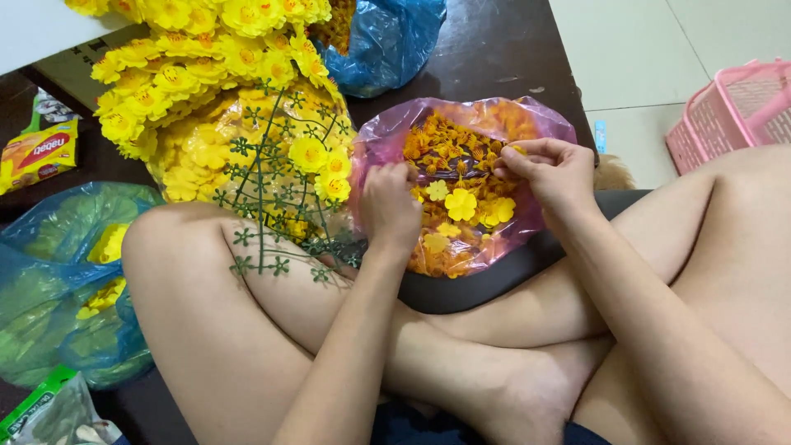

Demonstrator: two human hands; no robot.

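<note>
Hands, 2: left hand point(389, 206) and right hand point(554, 171) in 1 pink bag point(381, 140).

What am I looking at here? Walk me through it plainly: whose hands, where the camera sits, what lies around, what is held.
There is no machine; a seated person with crossed legs works with bare hands. The one picture comes from a camera on their head, looking down. The left hand pinches the edge of a pink plastic bag full of small yellow and orange flower pieces. The right hand holds a tiny yellow piece in a fingertip grip above the bag. Beside the left knee lies a pile of finished yellow flowers on green plastic stems. Around them are blue bags, snack packets and a pink basket.
</note>
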